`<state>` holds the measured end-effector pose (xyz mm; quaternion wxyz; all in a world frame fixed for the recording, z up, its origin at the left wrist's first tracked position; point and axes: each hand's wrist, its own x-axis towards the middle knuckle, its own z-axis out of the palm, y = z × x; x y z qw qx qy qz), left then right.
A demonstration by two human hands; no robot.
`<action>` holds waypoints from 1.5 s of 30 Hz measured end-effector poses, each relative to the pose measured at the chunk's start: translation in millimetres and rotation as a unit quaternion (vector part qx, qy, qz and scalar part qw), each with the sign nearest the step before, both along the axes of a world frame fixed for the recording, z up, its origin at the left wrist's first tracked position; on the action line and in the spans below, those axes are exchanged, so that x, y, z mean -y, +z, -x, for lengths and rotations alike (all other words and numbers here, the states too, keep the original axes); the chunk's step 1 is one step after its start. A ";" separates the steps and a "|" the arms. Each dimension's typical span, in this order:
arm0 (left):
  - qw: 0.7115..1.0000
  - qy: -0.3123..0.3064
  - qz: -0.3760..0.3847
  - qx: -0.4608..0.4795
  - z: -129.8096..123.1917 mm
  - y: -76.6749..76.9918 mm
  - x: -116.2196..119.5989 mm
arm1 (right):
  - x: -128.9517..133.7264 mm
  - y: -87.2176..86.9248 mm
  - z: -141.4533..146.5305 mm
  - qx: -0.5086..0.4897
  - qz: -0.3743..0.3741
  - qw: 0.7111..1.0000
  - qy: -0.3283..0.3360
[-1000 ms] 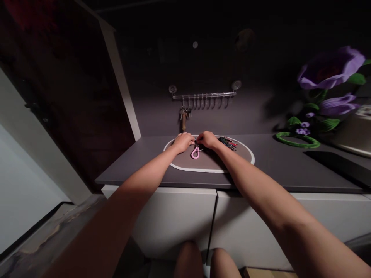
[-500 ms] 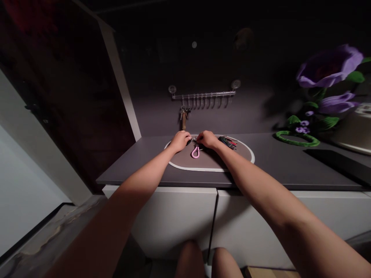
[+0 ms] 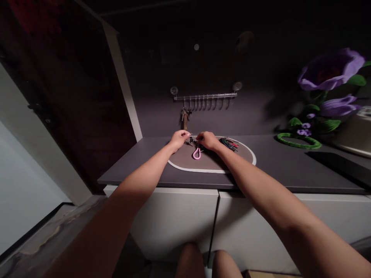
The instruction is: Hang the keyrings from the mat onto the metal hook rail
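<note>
Over the oval mat (image 3: 191, 169), both my hands are close together around a bunch of keys (image 3: 191, 141). My left hand (image 3: 179, 139) has its thumb and index finger pinched at the upper end of this bunch. Just right of it, my right hand (image 3: 207, 139) is closed, its fingertips on the other side of the keys; its exact grip is hidden. A pink loop strap (image 3: 196, 154) lies on the mat below the right fingertips. To the right of that hand lies a pile of dark and red keys (image 3: 229, 144).
A clear hook rail (image 3: 205, 96) is fixed to the wall, with a key bunch and brown strap (image 3: 185, 120) on its left end. Purple artificial flowers (image 3: 333, 73) and a green ring (image 3: 298, 146) stand at the right of the counter (image 3: 284, 170). White cabinet doors (image 3: 179, 216) are below.
My left fingers have risen slightly, and more of the keys shows between my hands. The right hand stays nearly in place. The whole view has shifted a little.
</note>
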<state>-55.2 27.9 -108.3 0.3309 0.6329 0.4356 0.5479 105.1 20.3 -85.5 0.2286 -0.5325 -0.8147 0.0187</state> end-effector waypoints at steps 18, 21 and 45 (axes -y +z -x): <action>0.985 -0.045 0.066 0.154 -3.2 1.3 2.6 | -10.8 -9.8 4.7 -0.312 0.017 0.942 0.125; 0.983 -0.046 0.067 0.162 -4.2 1.8 4.2 | -9.4 -9.3 5.0 -0.341 0.029 0.930 0.133; 0.993 0.044 -0.108 -0.015 -10.8 4.3 7.7 | -3.6 -4.8 8.2 -0.463 0.084 0.866 0.167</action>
